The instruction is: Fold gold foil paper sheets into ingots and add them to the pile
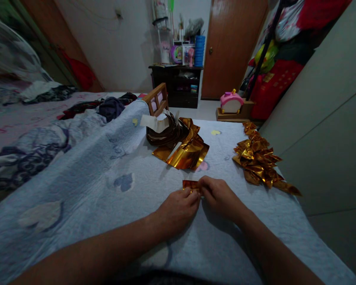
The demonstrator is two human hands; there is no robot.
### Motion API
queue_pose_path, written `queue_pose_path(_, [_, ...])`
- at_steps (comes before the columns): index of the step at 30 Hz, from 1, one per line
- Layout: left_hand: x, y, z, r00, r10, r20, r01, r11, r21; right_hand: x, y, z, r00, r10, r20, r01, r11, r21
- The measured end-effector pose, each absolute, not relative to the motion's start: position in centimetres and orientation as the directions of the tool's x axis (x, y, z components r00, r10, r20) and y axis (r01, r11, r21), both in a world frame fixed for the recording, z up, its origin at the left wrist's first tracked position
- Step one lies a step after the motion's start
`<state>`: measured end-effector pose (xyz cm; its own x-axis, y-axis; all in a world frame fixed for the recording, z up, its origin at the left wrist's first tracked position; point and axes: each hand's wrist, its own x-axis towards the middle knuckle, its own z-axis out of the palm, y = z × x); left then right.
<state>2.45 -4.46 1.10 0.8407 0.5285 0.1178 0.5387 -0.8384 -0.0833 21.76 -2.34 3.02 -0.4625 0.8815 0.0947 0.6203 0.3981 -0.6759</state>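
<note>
A small piece of gold foil paper (190, 184) lies on the blue bedspread, partly covered by my fingers. My left hand (180, 206) has its fingers curled over the near edge of that piece. Pinching the right end of it is my right hand (218, 194), thumb and fingers closed. Just beyond my hands rests a stack of gold foil paper sheets (190, 154), some bent and lying loose. To the right sits a heap of folded gold foil pieces (258, 158) with pointed ends, near the bed's edge.
A blue bedspread (106, 213) with heart shapes covers the surface. A small wooden chair back (157, 99) stands behind the sheets. Farther off are a dark shelf (175, 85), a brown door (231, 47) and a pink toy (231, 102). A pale cabinet (329, 118) borders the right side.
</note>
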Motion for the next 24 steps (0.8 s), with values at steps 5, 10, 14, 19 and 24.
queue_pose_path(5, [2.3,-4.4,1.1,0.839,0.510,0.190,0.527,-0.848,-0.055,21.0,-2.1,1.6,-0.439,0.898,-0.010,0.739,0.355,-0.573])
queue_pose_path(10, [1.4,-3.0,0.5,0.734,0.618,0.280,0.583,-0.786,0.207,20.3,-2.4,2.2,-0.387,0.920,-0.067,0.813,0.306,-0.496])
queue_pose_path(14, [0.9,-1.5,0.3,0.605,0.749,0.271,0.561,-0.642,0.522,19.8,-2.6,2.4,-0.357,0.929,-0.096,0.850,0.281,-0.446])
queue_pose_path(19, [0.5,-0.4,0.5,0.530,0.835,0.149,0.640,-0.509,0.576,19.5,-2.6,2.2,-0.391,0.917,-0.076,0.856,0.332,-0.397])
queue_pose_path(24, [-0.2,0.0,0.8,0.533,0.844,0.062,0.694,-0.478,0.539,19.1,-2.8,2.7,-0.399,0.913,-0.082,0.855,0.339,-0.392])
